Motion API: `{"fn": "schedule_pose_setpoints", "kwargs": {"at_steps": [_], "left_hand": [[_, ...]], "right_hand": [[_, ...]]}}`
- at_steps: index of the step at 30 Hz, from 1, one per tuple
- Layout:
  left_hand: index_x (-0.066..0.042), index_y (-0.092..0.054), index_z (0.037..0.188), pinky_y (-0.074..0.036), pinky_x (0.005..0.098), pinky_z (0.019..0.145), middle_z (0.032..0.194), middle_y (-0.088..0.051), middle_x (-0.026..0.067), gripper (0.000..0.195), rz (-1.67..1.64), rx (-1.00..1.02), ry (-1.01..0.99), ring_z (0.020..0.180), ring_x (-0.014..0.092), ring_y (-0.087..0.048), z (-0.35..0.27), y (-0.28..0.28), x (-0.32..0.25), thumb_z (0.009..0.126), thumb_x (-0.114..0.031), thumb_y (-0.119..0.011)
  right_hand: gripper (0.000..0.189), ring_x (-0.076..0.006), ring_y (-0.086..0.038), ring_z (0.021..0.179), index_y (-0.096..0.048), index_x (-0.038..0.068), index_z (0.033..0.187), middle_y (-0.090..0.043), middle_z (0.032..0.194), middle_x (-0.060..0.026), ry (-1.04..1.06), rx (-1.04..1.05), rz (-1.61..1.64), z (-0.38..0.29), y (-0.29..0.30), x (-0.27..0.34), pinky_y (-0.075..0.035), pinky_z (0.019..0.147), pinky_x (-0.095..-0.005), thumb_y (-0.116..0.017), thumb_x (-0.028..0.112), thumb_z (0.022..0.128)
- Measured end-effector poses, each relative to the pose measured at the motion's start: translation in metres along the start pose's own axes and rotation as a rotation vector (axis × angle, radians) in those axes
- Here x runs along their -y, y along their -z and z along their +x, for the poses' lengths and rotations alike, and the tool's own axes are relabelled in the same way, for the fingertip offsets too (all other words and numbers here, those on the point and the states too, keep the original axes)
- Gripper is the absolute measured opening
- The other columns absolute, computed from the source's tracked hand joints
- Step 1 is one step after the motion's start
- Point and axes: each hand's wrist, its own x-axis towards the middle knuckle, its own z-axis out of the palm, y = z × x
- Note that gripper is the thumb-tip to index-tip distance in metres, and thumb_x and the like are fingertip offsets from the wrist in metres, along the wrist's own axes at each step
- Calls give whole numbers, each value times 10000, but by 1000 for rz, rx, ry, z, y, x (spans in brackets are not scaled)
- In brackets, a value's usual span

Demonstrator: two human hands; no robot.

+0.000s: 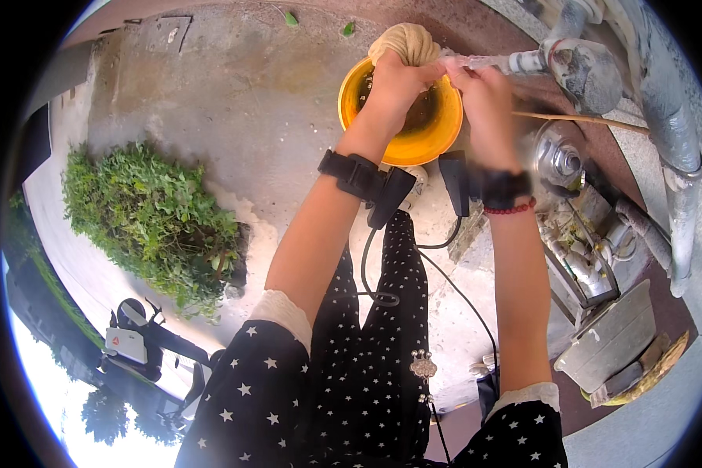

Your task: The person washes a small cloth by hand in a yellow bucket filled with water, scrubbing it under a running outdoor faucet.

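Observation:
Both arms reach out over a yellow plastic basin (399, 157), which holds dark liquid with small bits in it. At its far rim, my left hand (395, 85) grips a bunched beige cloth (408, 42). My left thumb meets the fingers of my right hand (482, 88) above the basin's right side. Those right fingers close on a clear, flexible piece, apparently plastic (484, 62), that runs to the end of a short white pipe (526, 62). The right hand and wrist are partly blurred. My fingers hide part of the cloth and the basin.
Wrapped pipes (673, 128) run along the wall at right, with a thin stick (585, 120) below the spout. Nearby are a clear plastic container (558, 157) and a grey plastic bin (611, 336). A leafy bush (152, 216) grows at left; a scooter (152, 345) stands beyond.

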Motion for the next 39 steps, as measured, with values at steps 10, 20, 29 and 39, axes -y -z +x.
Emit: {"fn": "schedule_pose_setpoints", "kwargs": {"at_steps": [10,20,29,39], "left_hand": [[-29,-566,923,-431,246,603,786,-576,27,150,43,162,49,679,108,-545,23,-5,-4,790,-98,-558],[-21,-601,905,-476,323,652,767,-619,159,272,829,136,-317,735,288,-605,24,-43,-21,666,-148,-623],[-57,-533,1036,-401,200,526,755,-576,8,209,5,431,-19,628,74,-522,40,-25,-4,840,-124,-501],[-13,-569,1011,-438,227,686,856,-596,12,190,452,471,-154,765,84,-536,2,-20,-50,859,-110,-509]], "right_hand": [[309,-95,-522,616,-600,-23,723,-589,658,-43,-14,47,8,-9,8,18,-390,564,-231,-611,284,761],[392,-117,-552,610,-590,-17,663,-589,636,-60,-84,-211,-199,9,16,16,-423,566,-226,-674,364,696],[237,-145,-595,668,-598,-29,757,-624,692,-71,255,-273,67,-11,26,-9,-468,665,-252,-622,206,750],[221,-95,-570,790,-571,-20,957,-617,864,-53,109,-82,275,-20,17,3,-437,702,-210,-601,26,743]]}}
